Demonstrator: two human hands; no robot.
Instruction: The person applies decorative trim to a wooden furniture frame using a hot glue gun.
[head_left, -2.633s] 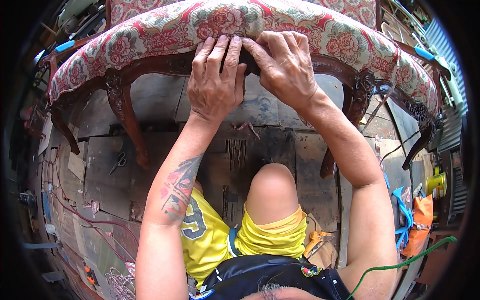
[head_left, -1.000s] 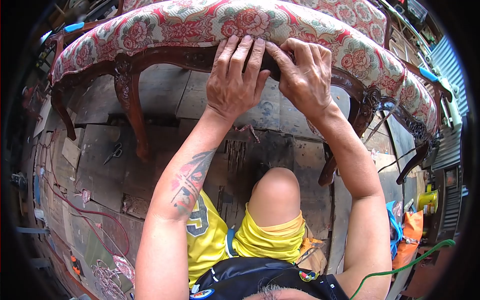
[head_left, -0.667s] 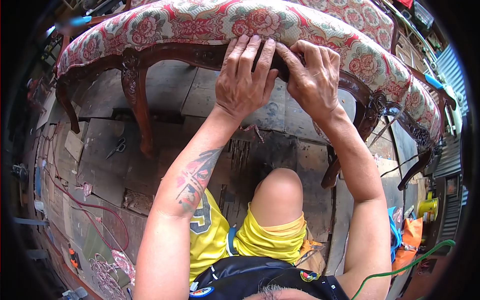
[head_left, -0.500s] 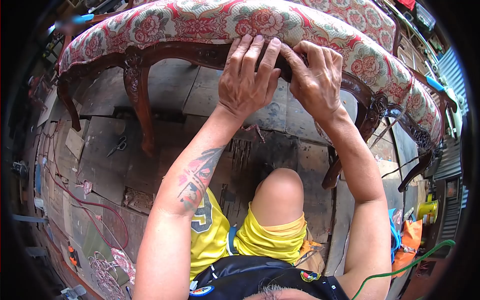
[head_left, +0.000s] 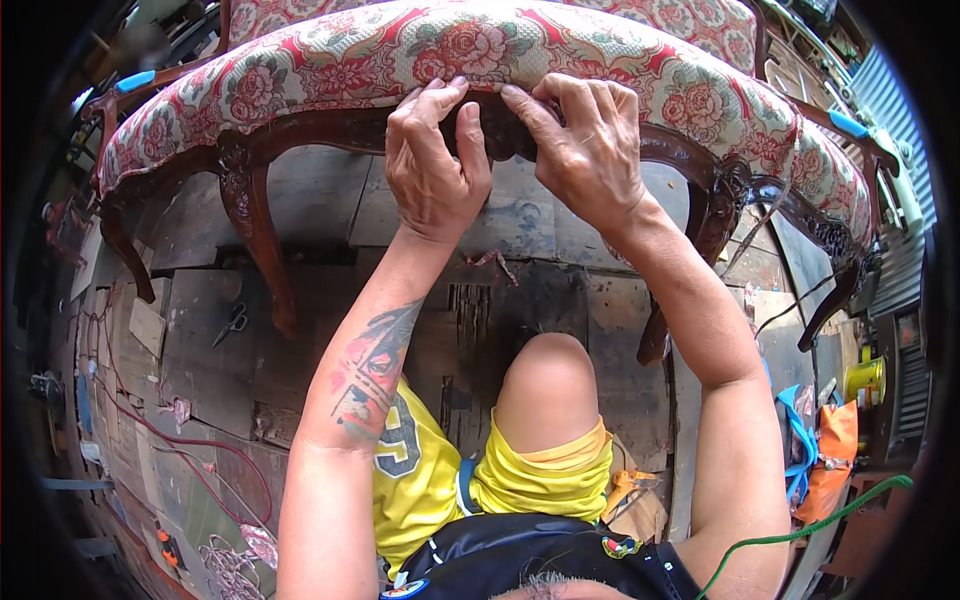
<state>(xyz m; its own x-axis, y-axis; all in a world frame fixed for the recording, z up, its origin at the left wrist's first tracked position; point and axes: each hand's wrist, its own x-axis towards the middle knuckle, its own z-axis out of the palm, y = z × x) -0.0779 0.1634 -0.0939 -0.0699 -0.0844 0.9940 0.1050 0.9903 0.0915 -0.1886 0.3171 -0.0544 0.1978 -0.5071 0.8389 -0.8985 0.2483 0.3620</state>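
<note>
A carved dark wooden sofa frame (head_left: 330,130) carries a seat covered in red and cream floral fabric (head_left: 330,60). My left hand (head_left: 432,165) has its fingers curled, the tips pinching the lower edge of the fabric at the front rail. My right hand (head_left: 588,140) is beside it, fingers bent and pressing the same fabric edge against the rail. Both hands are close together at the middle of the seat front. My bare knee (head_left: 545,385) and yellow shorts (head_left: 545,475) are below.
A worn plank floor (head_left: 200,330) lies under the sofa, with scissors (head_left: 232,325) at the left and red cords (head_left: 160,430) running across it. Carved legs (head_left: 255,235) stand left and right. An orange bag (head_left: 835,455), a yellow spool (head_left: 865,378) and a green cable (head_left: 800,530) are at right.
My left hand's fingers have gone from lying flat on the rail to curling and pinching the fabric edge. The view has shifted slightly, and the right hand stays pressed at the rail.
</note>
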